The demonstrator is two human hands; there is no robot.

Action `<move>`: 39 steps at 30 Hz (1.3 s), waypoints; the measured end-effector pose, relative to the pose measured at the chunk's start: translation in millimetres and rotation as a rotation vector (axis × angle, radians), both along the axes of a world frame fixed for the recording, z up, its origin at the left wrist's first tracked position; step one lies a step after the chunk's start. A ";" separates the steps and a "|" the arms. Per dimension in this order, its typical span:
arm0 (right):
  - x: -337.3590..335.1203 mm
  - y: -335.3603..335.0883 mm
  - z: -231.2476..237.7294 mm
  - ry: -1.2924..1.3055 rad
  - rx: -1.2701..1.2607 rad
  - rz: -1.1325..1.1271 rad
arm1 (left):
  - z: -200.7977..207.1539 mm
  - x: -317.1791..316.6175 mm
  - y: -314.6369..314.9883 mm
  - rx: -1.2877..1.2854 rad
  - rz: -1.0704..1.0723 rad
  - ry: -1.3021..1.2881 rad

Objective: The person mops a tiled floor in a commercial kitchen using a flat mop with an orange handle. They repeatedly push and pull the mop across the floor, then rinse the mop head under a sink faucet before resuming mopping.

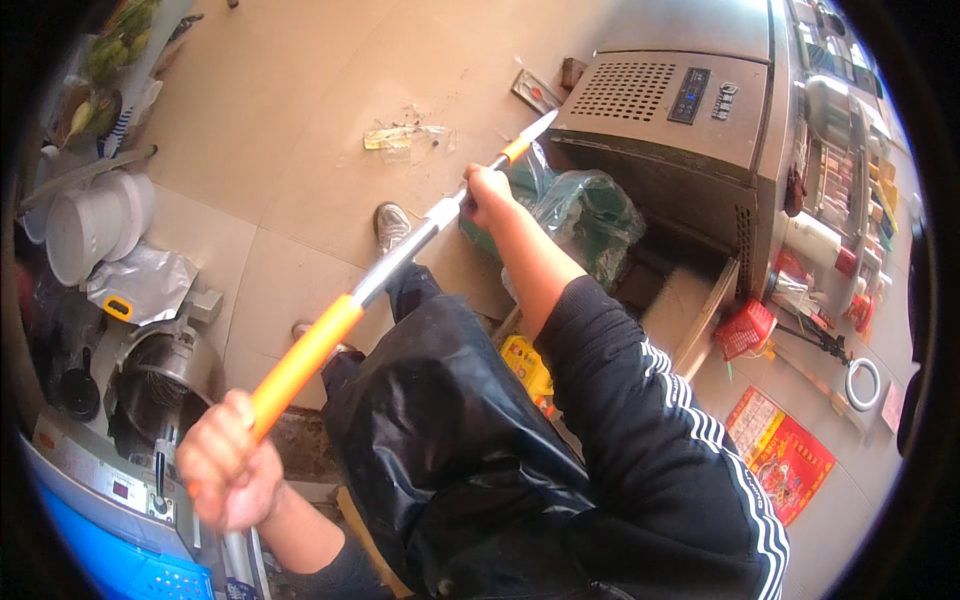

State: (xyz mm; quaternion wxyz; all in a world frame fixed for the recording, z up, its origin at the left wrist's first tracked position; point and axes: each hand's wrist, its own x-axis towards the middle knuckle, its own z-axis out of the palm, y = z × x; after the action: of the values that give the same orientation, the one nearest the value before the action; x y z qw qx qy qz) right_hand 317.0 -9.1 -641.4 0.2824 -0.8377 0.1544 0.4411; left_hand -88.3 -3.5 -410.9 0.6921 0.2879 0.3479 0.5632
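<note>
A long pole (395, 259) is held in both hands, and its place is best told from the steel cabinet (735, 145): it is stretched across the space to the cabinet's left, with its far end brought close to the cabinet's lower left corner. The orange sleeve (305, 362) at the near end is wrapped by the left hand (232, 465), whose grip is closed with the fingers curled around it, well apart from the cabinet. The silver shaft is clasped farther along by the right hand (487, 197), also closed in its grip, and of the two hands this one is much the nearer to the cabinet. The long axis is thus laid on a slant, run from the left hand through the right and on toward the cabinet, with only a short stretch and a white tip (538, 127) left beyond the right hand. Whether the cabinet or the floor is touched by that tip cannot be made out. Crumpled plastic (575, 200) is seen just beside the cabinet, near the right forearm, while scattered litter (395, 138) is seen on the floor (300, 120) farther to the cabinet's left, clear of the pole.
</note>
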 end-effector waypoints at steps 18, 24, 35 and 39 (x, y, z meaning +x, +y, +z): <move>-65.9 48.0 27.4 0.140 -0.016 0.273 | 81.1 -58.9 17.0 -0.012 0.159 -0.017; 49.1 12.6 -22.0 0.009 -0.085 0.160 | 10.9 42.5 -11.4 -0.071 0.117 -0.044; -69.9 17.4 32.0 0.202 -0.187 0.310 | 79.5 -69.6 4.6 -0.023 0.135 0.093; -102.4 36.9 58.3 0.330 -0.022 0.215 | 101.9 -94.4 11.8 0.169 0.275 -0.053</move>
State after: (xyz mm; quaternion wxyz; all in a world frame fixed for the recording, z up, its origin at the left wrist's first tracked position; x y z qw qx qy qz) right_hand 214.6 27.8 -583.1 0.1955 -0.7686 0.1130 0.5986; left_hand -182.6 8.3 -309.0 0.5907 0.2798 0.3169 0.6873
